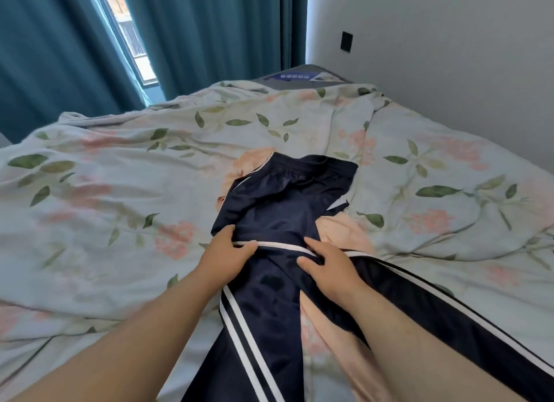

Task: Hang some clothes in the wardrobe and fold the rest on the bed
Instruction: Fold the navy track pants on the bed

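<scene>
Lying across the middle of the frame, the navy trousers (278,209) with white side stripes rest on the bed (105,197), waistband toward the upper centre and both legs running down to the bottom edge — one straight down, the other splaying toward the lower right. A peach cloth (338,236) shows beneath them, at the waistband's left and again between the legs.

The left hand (227,251) sits at the left edge of the trousers, thumb and fingers curled over the fabric where a white stripe crosses. The right hand (326,263) is just beside it to the right, fingers bent and pinching the same striped fold. Both hands are clamped on the trousers, bare forearms reaching up from the bottom corners.

A rumpled duvet (419,167) covers the bed, pale with green leaves and pink flowers, creased in long ridges across the left and bunched at the upper right. At the top centre a strip of grey mattress (302,74) is bare, with a blue-and-white label on it.

Teal curtains (209,32) fill the upper left and centre, parted to show a slanting sliver of window (132,38) with bright daylight. A plain white wall (449,56) takes the upper right — a small black switch plate (346,41) is mounted on it.
</scene>
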